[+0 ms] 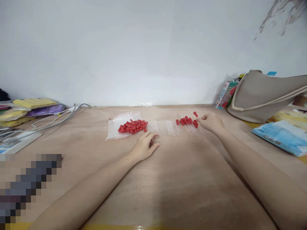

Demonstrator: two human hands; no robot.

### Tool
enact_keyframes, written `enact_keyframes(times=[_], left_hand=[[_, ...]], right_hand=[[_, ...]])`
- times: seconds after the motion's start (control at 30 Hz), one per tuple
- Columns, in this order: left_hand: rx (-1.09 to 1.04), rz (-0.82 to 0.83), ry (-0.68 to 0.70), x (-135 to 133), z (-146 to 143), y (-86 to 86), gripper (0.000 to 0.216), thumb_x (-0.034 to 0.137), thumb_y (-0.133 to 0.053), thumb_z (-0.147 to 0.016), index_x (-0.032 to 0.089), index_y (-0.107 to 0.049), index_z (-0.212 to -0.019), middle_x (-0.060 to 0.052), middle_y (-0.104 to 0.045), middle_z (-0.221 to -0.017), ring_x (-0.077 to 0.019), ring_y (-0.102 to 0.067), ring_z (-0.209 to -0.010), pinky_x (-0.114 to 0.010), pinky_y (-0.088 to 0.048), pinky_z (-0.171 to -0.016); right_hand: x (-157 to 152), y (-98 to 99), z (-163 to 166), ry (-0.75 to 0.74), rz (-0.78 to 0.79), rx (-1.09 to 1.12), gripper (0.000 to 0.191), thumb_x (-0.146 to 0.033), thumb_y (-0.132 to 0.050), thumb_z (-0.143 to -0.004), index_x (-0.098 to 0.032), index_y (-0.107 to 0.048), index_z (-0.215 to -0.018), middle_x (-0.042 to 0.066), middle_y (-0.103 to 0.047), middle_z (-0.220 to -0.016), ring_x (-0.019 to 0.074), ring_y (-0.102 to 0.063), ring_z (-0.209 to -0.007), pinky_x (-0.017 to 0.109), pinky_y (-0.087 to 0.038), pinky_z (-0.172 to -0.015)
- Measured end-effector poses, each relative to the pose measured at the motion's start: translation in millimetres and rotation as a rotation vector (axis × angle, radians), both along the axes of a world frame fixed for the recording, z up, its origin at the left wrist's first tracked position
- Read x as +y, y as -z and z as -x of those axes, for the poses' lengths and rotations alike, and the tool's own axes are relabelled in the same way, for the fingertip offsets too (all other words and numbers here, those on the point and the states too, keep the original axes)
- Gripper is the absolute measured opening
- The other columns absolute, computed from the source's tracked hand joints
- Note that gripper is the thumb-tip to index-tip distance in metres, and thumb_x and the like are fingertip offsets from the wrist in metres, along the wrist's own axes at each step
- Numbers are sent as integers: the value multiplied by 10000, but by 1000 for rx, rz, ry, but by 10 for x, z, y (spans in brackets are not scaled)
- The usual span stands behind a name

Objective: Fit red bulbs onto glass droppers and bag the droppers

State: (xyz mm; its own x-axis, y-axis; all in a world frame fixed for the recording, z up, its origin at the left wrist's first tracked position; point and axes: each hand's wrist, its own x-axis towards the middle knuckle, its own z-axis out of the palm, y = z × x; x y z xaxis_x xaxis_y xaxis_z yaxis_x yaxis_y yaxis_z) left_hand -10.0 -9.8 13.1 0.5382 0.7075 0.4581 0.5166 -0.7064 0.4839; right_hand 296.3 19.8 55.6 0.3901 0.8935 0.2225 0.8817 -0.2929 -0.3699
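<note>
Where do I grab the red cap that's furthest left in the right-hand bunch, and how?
I'd pinch the red cap around its thick body, coming from above and a little from the left. It looks fatter than the thin clear tubes, so fingers should find it easier to grip. The other red caps crowd its right side, leaving less room there.

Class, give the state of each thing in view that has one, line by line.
Red caps: loose, heaped on clear plastic
Bare tubes: uncapped, side by side
Capped tubes: lying bunched
Left hand: open
Right hand: fingers bent, grip unclear
Grey bag: slumped
Blue packet: lying down
</note>
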Motion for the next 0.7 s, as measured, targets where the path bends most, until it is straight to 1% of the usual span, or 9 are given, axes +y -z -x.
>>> enact_keyframes(times=[0.13, 0.3, 0.37, 0.47, 0.53, 0.6, 0.7], left_hand=[[14, 12, 4, -1, -6, -5, 275, 240, -537, -773, 183, -527, -1043, -43, -523, -885, -138, -520, -739, -280, -465, -676], [6, 24, 7, -1, -2, -5, 254, 247, -534, -778, 189, -540, -1025, -42, -526, -887, -135, -523, -731, -274, -467, -664], [7, 21, 11, 1, -4, -4, 248, 249, -533, -779, 188, -544, -1019, -40, -528, -876, -136, -523, -731, -275, -465, -661], [19, 11, 14, 7, -9, -3, 236, 245, -528, -781, 185, -551, -1008, -39, -529, -867, -134, -518, -719, -277, -460, -660], [28, 7, 15, 10, -10, -5, 227, 242, -525, -783, 185, -557, -1001, -39, -528, -865, -132, -517, -711, -277, -457, -660], [31, 9, 14, 11, -9, -8, 217, 238, -523, -784, 181, -562, -990, -40, -526, -862, -130, -519, -709, -273, -454, -658], [38, 7, 18, 8, -6, -15, 191, 232, -518, -786, 176, -570, -961, -38, -524, -846, -129, -517, -704, -270, -449, -656]], right_hand=[[18, 131, -12, -25, 96, -1, 245, -403, -511, -684, -189, -594, -598, 73, -597, -617, 200, -560, -623, 270, -331, -503], [21, 157, -7, -70, 196, -33, 248, -407, -536, -667, -178, -597, -594, 89, -610, -629, 207, -567, -622, 271, -338, -502], [22, 149, 2, -65, 161, -49, 241, -403, -530, -675, -180, -607, -629, 88, -619, -657, 205, -570, -638, 269, -338, -508], [19, 138, 97, -74, 48, -44, 228, -389, -512, -693, -185, -611, -665, 73, -626, -693, 189, -568, -653, 261, -336, -517], [25, 136, 219, -132, 30, -3, 232, -385, -508, -698, -187, -592, -611, 56, -610, -642, 166, -555, -608, 255, -334, -508], [53, 144, 360, -203, 61, 25, 274, -388, -509, -703, -189, -547, -519, 44, -571, -559, 150, -528, -547, 257, -334, -493], [144, 176, 536, -250, 53, -13, 335, -397, -503, -714, -194, -484, -449, 48, -527, -515, 155, -501, -516, 279, -345, -496]])
